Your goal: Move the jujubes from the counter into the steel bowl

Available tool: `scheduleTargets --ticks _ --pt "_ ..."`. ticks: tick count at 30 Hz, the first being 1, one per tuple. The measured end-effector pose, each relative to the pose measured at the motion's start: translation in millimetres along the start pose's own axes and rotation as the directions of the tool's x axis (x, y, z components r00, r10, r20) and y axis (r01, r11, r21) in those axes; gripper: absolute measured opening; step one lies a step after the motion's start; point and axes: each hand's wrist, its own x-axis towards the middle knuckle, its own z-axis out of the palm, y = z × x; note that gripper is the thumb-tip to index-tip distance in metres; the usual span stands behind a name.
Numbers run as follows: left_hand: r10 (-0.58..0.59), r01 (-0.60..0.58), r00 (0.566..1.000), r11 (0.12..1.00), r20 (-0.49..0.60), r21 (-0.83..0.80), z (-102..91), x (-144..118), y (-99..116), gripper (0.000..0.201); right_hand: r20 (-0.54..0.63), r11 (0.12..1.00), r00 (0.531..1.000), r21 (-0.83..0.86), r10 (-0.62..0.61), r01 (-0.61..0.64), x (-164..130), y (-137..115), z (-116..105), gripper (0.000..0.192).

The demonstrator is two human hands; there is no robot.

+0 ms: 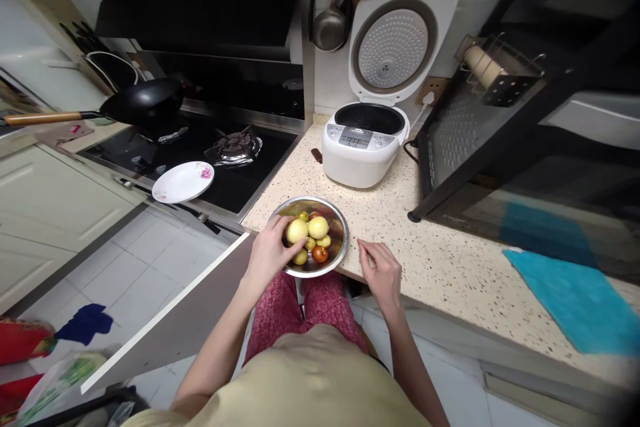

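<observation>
A steel bowl (342,250) stands at the counter's front edge in front of me. In it lie two larger pale-yellow round fruits or vegetables, several small yellowish ones (324,241) and a red-orange tomato (320,254). My left hand (270,250) reaches over the left rim, thumb and fingers curved around the left pale-yellow round piece (297,230). Beside it rests the other pale-yellow piece (319,227), untouched. Right of the bowl, my right hand (383,272) hovers by the counter edge, thumb and fingertips pinched together. Whether anything tiny is between them I cannot make out.
Behind the bowl is a white rice cooker (357,157) with its lid up. A plate (183,182) rests on the gas stove's front edge, near a wok (145,101). At right are a black rack (425,207) and a blue cloth (575,300). An open cabinet door (170,310) juts out at left.
</observation>
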Motion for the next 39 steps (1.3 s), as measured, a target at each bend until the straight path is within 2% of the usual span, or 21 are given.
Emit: scheduleTargets --ticks 6,10,15,17,19,23,26,30,34,39 --pt "0.011 -0.01 1.0 0.999 0.026 -0.036 -4.9 -9 1 0.047 0.001 1.0 1.0 -0.017 -0.004 0.004 1 -1 0 0.026" --pt "0.018 -0.019 1.0 0.993 -0.014 -0.119 -13.2 -18 -3 0.052 0.01 1.0 1.0 -0.011 0.005 -0.005 1 0 0 0.026" --pt "0.03 -0.068 0.975 0.984 -0.219 -0.167 -21.9 -29 -13 0.048 0.003 0.999 1.0 0.017 0.03 -0.03 0 -2 0 0.025" --pt "0.002 -0.061 0.951 0.981 -0.308 -0.182 -21.5 -31 -19 0.044 -0.008 0.997 0.998 0.061 0.054 -0.054 -1 -7 1 0.024" --pt "-0.057 -0.034 0.934 0.968 -0.353 -0.247 -17.6 -30 -26 0.042 -0.008 0.989 0.996 0.118 0.093 -0.091 -2 -13 3 0.022" --pt "-0.193 0.032 0.934 0.882 -0.299 -0.469 -1.4 -26 -36 0.041 -0.003 0.963 0.981 0.192 0.194 -0.19 -1 -28 9 0.022" --pt "-0.216 0.07 0.945 0.867 -0.245 -0.493 10.7 -25 -34 0.04 0.009 0.939 0.961 0.21 0.278 -0.273 2 -34 14 0.029" --pt "-0.167 0.045 0.945 0.917 -0.281 -0.395 18.3 -26 -26 0.04 0.105 0.893 0.929 0.259 0.354 -0.369 4 -37 18 0.035" --pt "-0.138 0.025 0.947 0.932 -0.291 -0.361 19.0 -27 -20 0.041 0.174 0.82 0.891 0.347 0.42 -0.455 4 -40 20 0.038" --pt "-0.094 -0.022 0.943 0.938 -0.318 -0.345 18.4 -22 -12 0.041 0.318 0.623 0.809 0.52 0.495 -0.585 10 -47 23 0.051"
